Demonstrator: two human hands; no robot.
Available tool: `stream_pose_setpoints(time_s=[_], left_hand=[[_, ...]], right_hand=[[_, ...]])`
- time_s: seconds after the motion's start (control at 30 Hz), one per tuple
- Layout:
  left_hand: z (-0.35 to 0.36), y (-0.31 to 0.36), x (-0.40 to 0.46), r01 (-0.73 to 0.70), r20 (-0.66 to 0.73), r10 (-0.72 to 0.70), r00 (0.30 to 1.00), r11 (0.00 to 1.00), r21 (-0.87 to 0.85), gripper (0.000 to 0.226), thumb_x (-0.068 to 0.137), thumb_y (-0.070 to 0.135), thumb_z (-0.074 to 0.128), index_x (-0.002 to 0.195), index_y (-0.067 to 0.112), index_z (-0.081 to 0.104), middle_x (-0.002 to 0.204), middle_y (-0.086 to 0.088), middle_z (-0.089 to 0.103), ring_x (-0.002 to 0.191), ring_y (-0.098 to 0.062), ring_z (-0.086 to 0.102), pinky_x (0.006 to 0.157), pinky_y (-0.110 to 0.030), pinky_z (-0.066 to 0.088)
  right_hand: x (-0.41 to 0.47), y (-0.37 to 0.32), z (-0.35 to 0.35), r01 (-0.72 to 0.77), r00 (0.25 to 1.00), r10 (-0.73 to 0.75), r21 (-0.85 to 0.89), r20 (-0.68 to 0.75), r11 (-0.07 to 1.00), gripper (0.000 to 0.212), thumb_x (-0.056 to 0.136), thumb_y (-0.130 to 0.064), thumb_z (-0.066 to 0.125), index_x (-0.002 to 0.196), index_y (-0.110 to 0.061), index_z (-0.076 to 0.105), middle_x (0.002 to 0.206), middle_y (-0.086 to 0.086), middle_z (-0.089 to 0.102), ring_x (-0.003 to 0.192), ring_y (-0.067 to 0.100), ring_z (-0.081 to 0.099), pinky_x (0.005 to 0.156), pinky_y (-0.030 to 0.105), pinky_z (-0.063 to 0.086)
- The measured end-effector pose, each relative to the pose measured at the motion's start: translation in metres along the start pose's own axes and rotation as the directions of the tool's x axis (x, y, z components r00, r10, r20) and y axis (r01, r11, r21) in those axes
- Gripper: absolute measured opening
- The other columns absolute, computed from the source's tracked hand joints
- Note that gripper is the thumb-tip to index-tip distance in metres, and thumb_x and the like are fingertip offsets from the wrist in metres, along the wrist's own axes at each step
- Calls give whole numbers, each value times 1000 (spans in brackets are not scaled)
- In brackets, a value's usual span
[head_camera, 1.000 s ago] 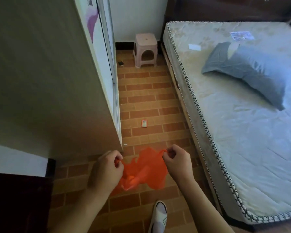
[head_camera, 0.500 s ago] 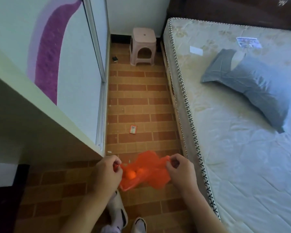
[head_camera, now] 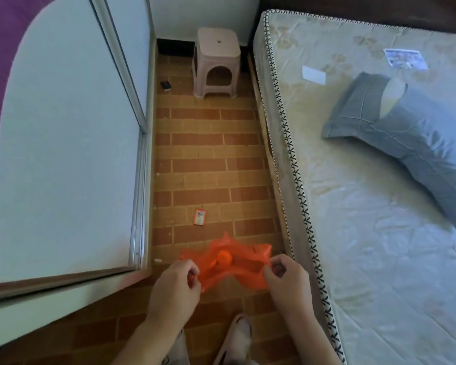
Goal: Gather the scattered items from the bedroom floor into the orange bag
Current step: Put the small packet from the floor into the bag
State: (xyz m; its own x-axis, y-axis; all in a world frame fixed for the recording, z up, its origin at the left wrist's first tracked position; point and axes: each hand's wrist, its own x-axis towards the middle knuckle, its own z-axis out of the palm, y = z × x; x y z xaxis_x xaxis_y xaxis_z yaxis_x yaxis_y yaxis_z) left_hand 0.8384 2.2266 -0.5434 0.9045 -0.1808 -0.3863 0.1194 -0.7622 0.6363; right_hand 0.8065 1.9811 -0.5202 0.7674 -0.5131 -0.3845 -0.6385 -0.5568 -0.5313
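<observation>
My left hand (head_camera: 174,284) pinches one edge of the orange bag (head_camera: 229,264) and my right hand (head_camera: 287,280) pinches the other, fingers curled tight on the thin plastic, the mouth stretched open between them at about waist height. Over the last second I have walked forward along the strip of brick floor (head_camera: 208,148) between the wardrobe (head_camera: 69,143) and the bed (head_camera: 366,233); the wardrobe door that was well ahead is now alongside me, and the bag is spread wider than it was. That puts me in reach of the next pickups, so I judge the carrying is done and the collecting resumes here.

A small red card (head_camera: 200,217) lies flat on the floor just ahead of the bag, nearer my left hand than my right, apart from both. Farther on, a small dark item (head_camera: 166,85) sits by the wardrobe track, beside the pink stool (head_camera: 216,64); I cannot make out what it is. Something round and orange already seems to rest inside the bag.
</observation>
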Motion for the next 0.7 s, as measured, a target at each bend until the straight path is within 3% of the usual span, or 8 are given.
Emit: stream_pose_setpoints(time_s=[0.1, 0.37, 0.53, 0.7], left_hand=[[10, 2, 27, 14, 0, -14, 1000, 1000, 15, 21, 88, 17, 75, 94, 33, 63, 94, 19, 64, 84, 3, 63, 71, -9, 51], [32, 17, 97, 71, -43, -69, 997, 996, 52, 21, 86, 16, 75, 94, 32, 64, 93, 19, 62, 82, 5, 61, 72, -15, 55], [51, 35, 136, 96, -79, -94, 992, 995, 22, 25, 84, 14, 76, 93, 32, 63, 90, 21, 62, 82, 5, 62, 73, -18, 57], [76, 42, 171, 101, -98, -97, 990, 994, 37, 27, 81, 14, 79, 92, 32, 64, 92, 20, 63, 80, 4, 63, 69, -17, 57]], right_hand=[[30, 4, 6, -10, 1000, 10, 9, 26, 1000, 12, 85, -25, 74, 75, -31, 69, 67, -15, 68, 65, 1, 62, 59, 25, 51], [113, 11, 11, 28, 998, -28, 13, 52, 1000, 18, 86, -22, 74, 72, -30, 66, 68, -19, 67, 67, 1, 62, 55, 19, 46], [170, 12, 7, 91, 994, -91, 17, 61, 996, 20, 86, -18, 75, 74, -32, 67, 67, -16, 67, 72, -2, 63, 61, 13, 48], [222, 19, 14, 155, 980, -149, -35, 135, 987, 14, 86, -24, 76, 88, -34, 66, 68, -15, 64, 64, 3, 60, 56, 20, 47]])
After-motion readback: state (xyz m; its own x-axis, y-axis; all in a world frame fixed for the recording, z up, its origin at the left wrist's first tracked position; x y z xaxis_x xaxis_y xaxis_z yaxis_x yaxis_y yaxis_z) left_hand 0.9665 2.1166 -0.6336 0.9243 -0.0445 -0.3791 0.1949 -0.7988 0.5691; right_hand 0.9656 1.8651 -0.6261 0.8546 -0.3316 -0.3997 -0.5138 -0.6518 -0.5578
